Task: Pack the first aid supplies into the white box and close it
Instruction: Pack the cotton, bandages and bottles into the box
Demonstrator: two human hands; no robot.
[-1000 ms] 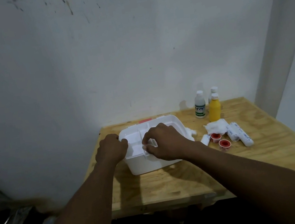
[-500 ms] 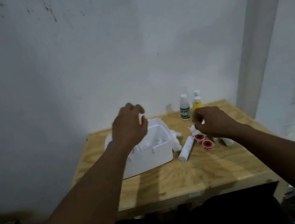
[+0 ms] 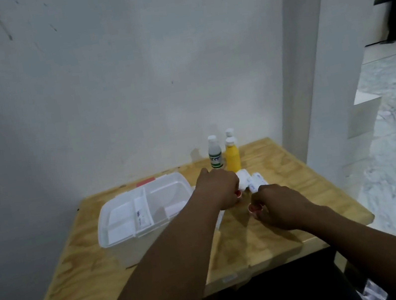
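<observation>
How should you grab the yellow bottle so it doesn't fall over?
Probably around its wide yellow body, below the white cap. The yellow bottle stands upright with a clear bottle close on its left and another behind, so coming from the front right looks easiest.

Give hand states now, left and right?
Left hand: closed on a red-capped item.
Right hand: closed on another red-capped item.

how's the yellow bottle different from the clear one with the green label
The yellow bottle is opaque yellow all over with no label showing; the clear bottle is see-through and wears a green and white label low on its body. The yellow bottle looks a bit wider and stands to the right of the clear bottle, nearer the gauze. Both stand upright at the back of the wooden table with white caps, untouched by either hand.
</observation>
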